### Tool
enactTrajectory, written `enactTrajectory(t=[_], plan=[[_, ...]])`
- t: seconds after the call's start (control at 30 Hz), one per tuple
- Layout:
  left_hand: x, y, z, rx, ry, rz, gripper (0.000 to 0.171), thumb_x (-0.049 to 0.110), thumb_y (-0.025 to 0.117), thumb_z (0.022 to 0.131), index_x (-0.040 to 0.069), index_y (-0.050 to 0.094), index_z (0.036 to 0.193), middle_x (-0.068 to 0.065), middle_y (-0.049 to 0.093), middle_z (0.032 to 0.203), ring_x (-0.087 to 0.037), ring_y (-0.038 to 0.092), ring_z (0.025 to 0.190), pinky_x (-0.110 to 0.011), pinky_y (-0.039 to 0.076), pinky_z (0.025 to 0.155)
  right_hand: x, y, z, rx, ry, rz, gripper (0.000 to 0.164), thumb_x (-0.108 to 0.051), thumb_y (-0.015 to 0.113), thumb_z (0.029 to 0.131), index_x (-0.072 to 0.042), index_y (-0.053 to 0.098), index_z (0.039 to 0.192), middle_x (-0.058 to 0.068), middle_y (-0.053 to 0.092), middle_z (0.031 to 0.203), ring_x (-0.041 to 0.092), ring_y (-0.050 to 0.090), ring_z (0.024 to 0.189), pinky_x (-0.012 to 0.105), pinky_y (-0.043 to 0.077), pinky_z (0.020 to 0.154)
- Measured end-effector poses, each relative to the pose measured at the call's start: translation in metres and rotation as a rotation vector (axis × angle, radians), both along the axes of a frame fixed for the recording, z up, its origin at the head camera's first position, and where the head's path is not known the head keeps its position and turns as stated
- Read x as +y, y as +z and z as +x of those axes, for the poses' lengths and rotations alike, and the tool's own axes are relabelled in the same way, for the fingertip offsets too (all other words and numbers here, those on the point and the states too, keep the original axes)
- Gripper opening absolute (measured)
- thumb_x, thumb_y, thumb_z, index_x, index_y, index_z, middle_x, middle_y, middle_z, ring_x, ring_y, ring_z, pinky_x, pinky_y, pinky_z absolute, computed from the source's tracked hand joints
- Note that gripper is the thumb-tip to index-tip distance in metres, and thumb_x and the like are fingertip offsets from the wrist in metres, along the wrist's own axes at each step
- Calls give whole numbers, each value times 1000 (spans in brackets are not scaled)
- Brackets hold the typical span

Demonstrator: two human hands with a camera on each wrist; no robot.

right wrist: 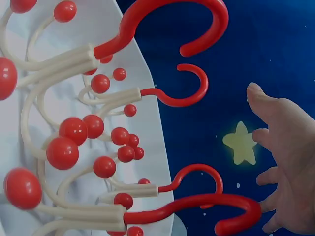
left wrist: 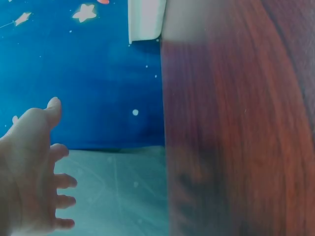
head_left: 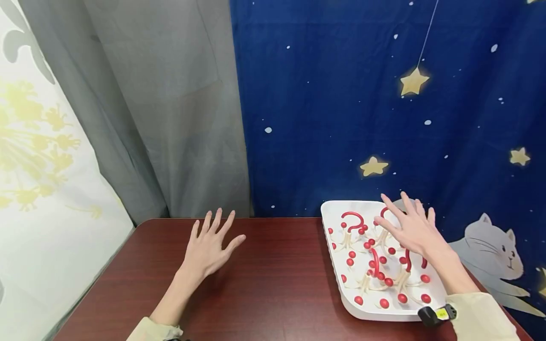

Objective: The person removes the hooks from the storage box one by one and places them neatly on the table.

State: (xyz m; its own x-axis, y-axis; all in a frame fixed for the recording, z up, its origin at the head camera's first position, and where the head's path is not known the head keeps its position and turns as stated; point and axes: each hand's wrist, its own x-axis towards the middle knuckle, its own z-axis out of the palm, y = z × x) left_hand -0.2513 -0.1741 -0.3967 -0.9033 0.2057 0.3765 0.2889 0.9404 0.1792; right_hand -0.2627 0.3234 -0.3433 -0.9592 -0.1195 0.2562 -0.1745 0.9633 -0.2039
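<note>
My left hand (head_left: 206,248) hovers over the left part of the brown table with fingers spread and nothing in it. In the left wrist view that hand (left wrist: 29,172) appears with its fingers extended. At the right, my right hand (head_left: 415,229) is held over the back right of a white tray (head_left: 375,316), fingers straight and apart, holding nothing. Several multi-prong hangers stand in the tray, each with a red curved hook (head_left: 376,263) on top and cream prongs tipped with red balls (right wrist: 62,153). The right wrist view shows their hooks beside the right hand (right wrist: 290,152).
The dark brown table (head_left: 273,284) has its back edge against grey (head_left: 183,118) and blue starry (head_left: 307,118) curtains. A white patterned cloth (head_left: 55,189) hangs along the left. The tray sits near the table's right edge.
</note>
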Motion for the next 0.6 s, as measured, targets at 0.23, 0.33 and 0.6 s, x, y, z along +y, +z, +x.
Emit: enactTrajectory(t=[0.23,0.33,0.6], plan=[[12,-7,0,-41,-27,64,76,67,43,98,23,33,159,-16,32,161,-39,22,150,-61,14,118,17,2,7,-53,-2,-46,81,-62,43,101,-20,14,163,40,8,158,67,9,138,80,0,106],[17,-12,1,-49,-31,94,76,67,43,98,23,33,159,-16,32,161,-38,24,149,-59,16,118,25,3,10,-69,3,-75,78,-60,43,102,-18,15,162,41,11,156,66,13,137,80,3,106],[29,-21,3,-75,-42,160,75,68,42,99,24,33,159,-19,34,159,-38,27,149,-57,19,119,42,-5,17,-140,-31,-125,79,-58,41,104,-10,15,161,42,18,152,67,25,130,83,24,95]])
